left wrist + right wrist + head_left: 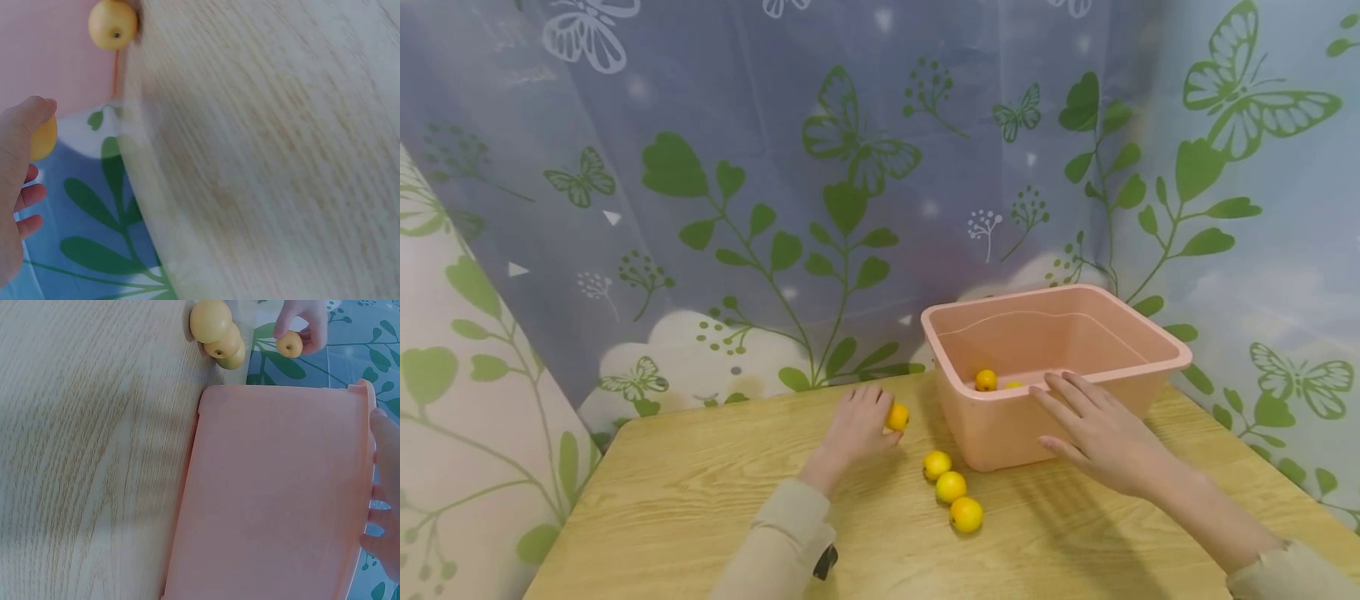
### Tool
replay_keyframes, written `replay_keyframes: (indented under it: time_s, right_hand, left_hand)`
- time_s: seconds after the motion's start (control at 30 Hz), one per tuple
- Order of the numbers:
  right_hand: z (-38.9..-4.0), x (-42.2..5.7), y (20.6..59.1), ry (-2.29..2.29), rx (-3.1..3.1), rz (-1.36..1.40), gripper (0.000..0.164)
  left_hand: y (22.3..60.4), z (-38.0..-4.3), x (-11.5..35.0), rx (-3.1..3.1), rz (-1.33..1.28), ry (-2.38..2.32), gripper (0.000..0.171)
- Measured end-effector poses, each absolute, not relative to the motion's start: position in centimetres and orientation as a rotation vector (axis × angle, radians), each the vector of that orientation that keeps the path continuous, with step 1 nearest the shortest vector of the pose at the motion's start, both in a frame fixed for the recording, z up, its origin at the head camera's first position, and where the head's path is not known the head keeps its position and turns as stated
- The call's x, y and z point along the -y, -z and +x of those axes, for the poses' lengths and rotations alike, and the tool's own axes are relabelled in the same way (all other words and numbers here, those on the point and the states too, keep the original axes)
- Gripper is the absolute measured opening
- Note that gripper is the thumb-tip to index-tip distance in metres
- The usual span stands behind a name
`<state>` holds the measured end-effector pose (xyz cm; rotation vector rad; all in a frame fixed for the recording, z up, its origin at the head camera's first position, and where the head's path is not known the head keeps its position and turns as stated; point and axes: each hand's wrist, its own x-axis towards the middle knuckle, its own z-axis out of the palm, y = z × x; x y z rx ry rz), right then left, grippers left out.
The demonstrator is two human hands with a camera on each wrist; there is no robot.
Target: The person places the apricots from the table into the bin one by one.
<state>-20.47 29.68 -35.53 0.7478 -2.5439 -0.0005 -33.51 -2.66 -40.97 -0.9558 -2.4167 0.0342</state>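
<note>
Several small yellow-orange fruits, round with a dark spot at one end like loquats, are in view. My left hand pinches one fruit between thumb and fingers, left of a pink plastic tub. The right wrist view shows that held fruit above the table's level. Three more fruits lie in a row on the table in front of the tub. Inside the tub are an orange fruit and part of another fruit. My right hand has fairly straight fingers at the tub's near rim, its thumb outside.
The wood-grain table carries the tub at its back right. Behind and beside it hangs a curtain printed with leaves and butterflies. The tub's near wall hides most of its floor.
</note>
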Motion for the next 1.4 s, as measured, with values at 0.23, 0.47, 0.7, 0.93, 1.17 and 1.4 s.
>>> replay_keyframes:
  time_s: [0.23, 0.47, 0.7, 0.93, 1.17, 1.4]
  right_hand:
    - [-20.5, -29.5, 35.4, -0.007, 2.535, 0.754, 0.058]
    - [-20.5, -29.5, 35.5, 0.0, 2.534, 0.758, 0.058]
    - [-20.4, -29.5, 35.4, -0.012, 2.547, 0.753, 0.058]
    - [-20.3, -29.4, 35.2, -0.018, 2.551, 0.752, 0.059]
    - [-20.4, -29.5, 35.4, -0.009, 2.54, 0.753, 0.059]
    - [-20.5, -29.5, 35.6, 0.001, 2.505, 0.762, 0.058]
  left_hand:
    - [39.4, -33.3, 2.4, 2.351, -0.967, -0.058, 0.046]
    - [38.0, -32.7, 2.2, 2.329, -0.993, -0.067, 0.046]
    - [36.2, -32.4, 2.0, 2.279, -1.02, -0.013, 0.046]
    - [34.7, -32.3, 1.7, 2.269, -1.026, 0.007, 0.045]
    - [33.1, -32.5, 0.9, 2.245, -1.022, -0.015, 0.04]
    - [30.9, -32.5, -0.4, 2.243, -1.032, -0.037, 0.036]
